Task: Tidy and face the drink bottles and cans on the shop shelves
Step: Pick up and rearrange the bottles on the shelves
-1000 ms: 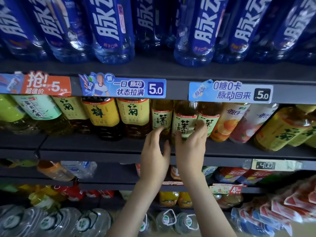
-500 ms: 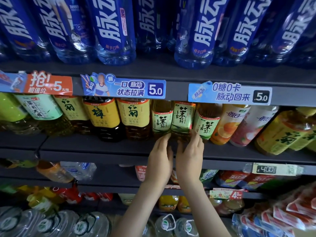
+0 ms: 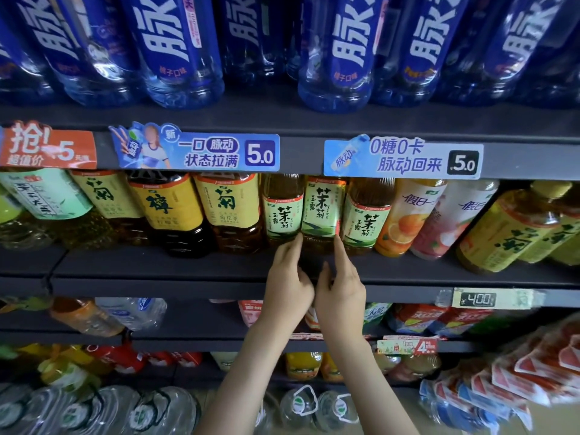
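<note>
Three green-label tea bottles stand side by side on the middle shelf (image 3: 188, 265). The centre tea bottle (image 3: 323, 204) faces forward between the left tea bottle (image 3: 282, 211) and the right tea bottle (image 3: 365, 219). My left hand (image 3: 288, 281) reaches up with straight fingers, its index tip touching the centre bottle's lower left side. My right hand (image 3: 340, 285) mirrors it, its index tip on the lower right side. Both thumbs hang below the bottle's dark base, which the hands partly hide.
Yellow-label tea bottles (image 3: 232, 208) stand to the left, fruit drink bottles (image 3: 408, 218) and tilted yellow bottles (image 3: 508, 227) to the right. Large blue bottles (image 3: 335, 58) fill the shelf above. Price strips (image 3: 405, 158) hang over the tea row. Lower shelves hold water bottles (image 3: 163, 412) and snack packs (image 3: 518, 390).
The centre tea bottle went back into line between its neighbours, label forward. Both hands slid from its label down to its base.
</note>
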